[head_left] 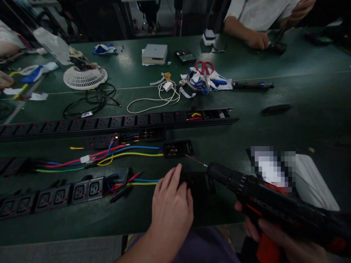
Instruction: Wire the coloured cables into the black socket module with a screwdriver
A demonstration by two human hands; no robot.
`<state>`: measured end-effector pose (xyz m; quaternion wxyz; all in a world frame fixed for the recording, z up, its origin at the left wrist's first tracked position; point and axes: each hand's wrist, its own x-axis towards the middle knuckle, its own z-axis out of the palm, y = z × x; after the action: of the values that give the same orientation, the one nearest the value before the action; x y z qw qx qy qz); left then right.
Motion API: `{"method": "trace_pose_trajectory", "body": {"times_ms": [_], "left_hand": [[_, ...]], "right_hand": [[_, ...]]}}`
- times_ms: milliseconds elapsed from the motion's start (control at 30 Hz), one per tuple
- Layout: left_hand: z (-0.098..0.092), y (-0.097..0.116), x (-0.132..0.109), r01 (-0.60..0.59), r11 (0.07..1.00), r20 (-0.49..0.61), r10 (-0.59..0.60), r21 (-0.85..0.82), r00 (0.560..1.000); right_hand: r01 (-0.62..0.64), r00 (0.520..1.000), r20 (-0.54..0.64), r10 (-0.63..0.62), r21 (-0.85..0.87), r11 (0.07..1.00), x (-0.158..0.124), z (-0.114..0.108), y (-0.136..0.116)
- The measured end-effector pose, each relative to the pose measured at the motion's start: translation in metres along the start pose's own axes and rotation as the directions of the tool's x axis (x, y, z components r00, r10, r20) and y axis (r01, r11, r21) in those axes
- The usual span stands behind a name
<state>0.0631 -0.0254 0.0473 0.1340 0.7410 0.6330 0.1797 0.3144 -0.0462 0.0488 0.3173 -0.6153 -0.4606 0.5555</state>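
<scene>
At table edge [82, 228], left grip [171, 204] spread on socket block [199, 181]; right grip [276, 237] clasps drill [274, 202], label [270, 166] blurred.

Dark green table [301, 95], and it's crowded. A long black power strip [117, 122] runs across the middle. Socket modules [82, 190] trailing coloured wires lie near the front edge, with a black socket block [197, 182] to their right. Further back sit a white fan grille [85, 77], a coiled black cable [90, 100], a white cable [153, 102], a white box [154, 53] and a black rod [253, 85].
</scene>
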Motion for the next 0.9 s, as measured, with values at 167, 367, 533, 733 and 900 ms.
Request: {"method": "trace_pose_trajectory", "body": {"times_ms": [167, 367, 533, 733, 900], "left_hand": [[-0.001, -0.003, 0.0, 0.04, 0.996, 0.031, -0.037, -0.086, 0.999], [-0.002, -0.005, 0.003, 0.08, 0.988, 0.064, -0.072, -0.131, 0.995], [-0.009, -0.007, 0.019, 0.062, 0.998, 0.15, -0.058, -0.022, 0.987], [-0.017, -0.008, 0.041, -0.139, 0.979, 0.291, 0.092, 0.147, 0.952], [-0.018, -0.011, 0.048, -0.155, 0.978, 0.348, 0.099, 0.138, 0.932]], "right_hand": [[0.001, 0.999, -0.037, -0.001, 0.005, 1.0, 0.003, -0.004, 0.004], [-0.052, 0.966, 0.249, 0.063, -0.051, 0.997, -0.013, -0.03, 0.042], [0.002, 0.946, 0.323, 0.025, -0.082, 0.997, -0.014, -0.034, 0.042], [0.003, 0.97, 0.243, 0.024, -0.11, 0.994, -0.019, -0.026, 0.03], [-0.036, 0.993, 0.11, 0.042, -0.056, 0.998, -0.012, -0.01, 0.017]]}}
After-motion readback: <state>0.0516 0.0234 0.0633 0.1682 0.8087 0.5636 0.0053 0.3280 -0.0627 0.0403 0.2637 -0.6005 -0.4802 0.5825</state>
